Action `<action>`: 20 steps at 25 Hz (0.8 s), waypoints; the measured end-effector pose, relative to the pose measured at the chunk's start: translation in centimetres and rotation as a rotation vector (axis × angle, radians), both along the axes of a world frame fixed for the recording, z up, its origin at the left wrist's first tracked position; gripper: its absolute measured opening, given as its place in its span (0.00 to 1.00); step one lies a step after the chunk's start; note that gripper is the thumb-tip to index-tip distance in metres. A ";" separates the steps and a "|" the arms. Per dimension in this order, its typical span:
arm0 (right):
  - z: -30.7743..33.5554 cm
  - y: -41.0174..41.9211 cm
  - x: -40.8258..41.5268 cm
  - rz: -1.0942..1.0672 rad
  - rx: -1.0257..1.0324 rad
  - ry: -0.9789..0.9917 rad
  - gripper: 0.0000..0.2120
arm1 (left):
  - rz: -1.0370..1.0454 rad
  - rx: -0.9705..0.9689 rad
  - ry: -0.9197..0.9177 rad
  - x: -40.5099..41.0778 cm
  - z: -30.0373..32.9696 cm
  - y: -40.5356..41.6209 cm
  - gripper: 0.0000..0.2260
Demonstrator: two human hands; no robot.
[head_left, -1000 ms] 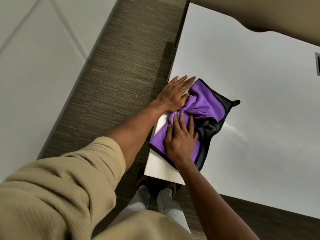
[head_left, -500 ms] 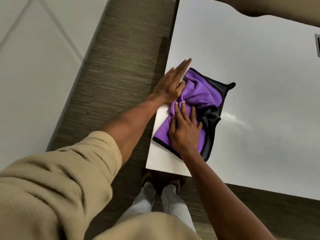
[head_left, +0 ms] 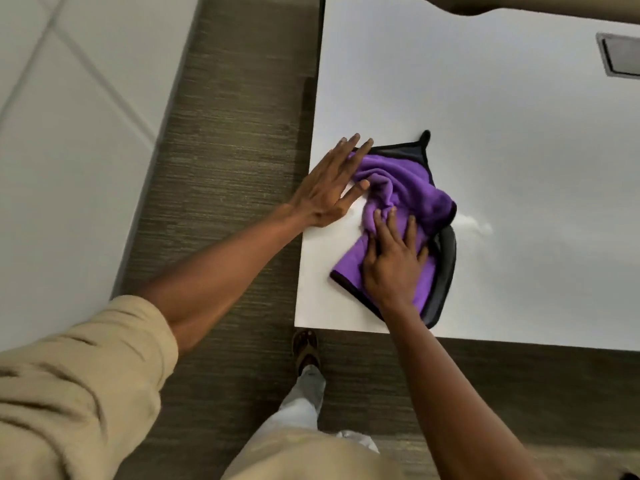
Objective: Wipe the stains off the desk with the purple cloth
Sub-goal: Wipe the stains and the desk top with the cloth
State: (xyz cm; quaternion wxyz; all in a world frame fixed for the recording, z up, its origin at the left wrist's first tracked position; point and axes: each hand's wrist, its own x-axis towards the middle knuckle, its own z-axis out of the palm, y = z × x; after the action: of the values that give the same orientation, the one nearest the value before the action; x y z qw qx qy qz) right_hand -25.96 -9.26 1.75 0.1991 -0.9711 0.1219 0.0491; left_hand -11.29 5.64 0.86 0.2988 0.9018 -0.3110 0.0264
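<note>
The purple cloth [head_left: 408,188], edged in black with a grey underside, lies bunched on the white desk [head_left: 519,150] near its front left corner. My right hand [head_left: 393,261] presses flat on the near part of the cloth with straight, spread fingers. My left hand [head_left: 330,188] lies flat on the desk at its left edge, its fingertips touching the cloth's far left corner. A faint whitish smear [head_left: 476,225] shows on the desk just right of the cloth.
A grey recessed cable hatch [head_left: 621,58] sits in the desk at the far right. The desk's left edge [head_left: 313,140] and front edge [head_left: 519,341] border dark striped carpet [head_left: 225,150]. My sandalled foot [head_left: 305,348] stands under the front corner.
Both hands have slid the cloth to the right, away from the desk's left edge. The cloth has bunched up more, and the left hand has spread flatter at its corner.
</note>
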 end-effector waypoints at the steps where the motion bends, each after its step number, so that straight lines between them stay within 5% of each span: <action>1: 0.0 0.9 -0.8 0.062 0.010 -0.023 0.25 | -0.002 -0.047 -0.015 -0.1 0.2 -0.3 0.31; 5: -1.1 -1.7 -6.9 0.318 -0.025 -0.078 0.25 | -0.063 -0.023 -0.087 0.5 0.2 -0.4 0.30; 12: -0.6 -3.1 -4.3 -0.288 -0.062 -0.008 0.25 | 0.021 0.102 -0.034 0.0 -0.5 -0.4 0.29; 20: -1.0 10.1 -5.4 -0.097 0.027 -0.111 0.25 | 0.040 -0.031 0.020 0.9 -1.2 0.2 0.34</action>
State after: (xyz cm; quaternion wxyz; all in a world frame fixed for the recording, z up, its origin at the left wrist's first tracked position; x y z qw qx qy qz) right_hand -31.36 0.82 0.71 0.2205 -0.9626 0.1570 -0.0129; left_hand -10.41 5.87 -0.33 0.3153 0.9034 -0.2894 0.0281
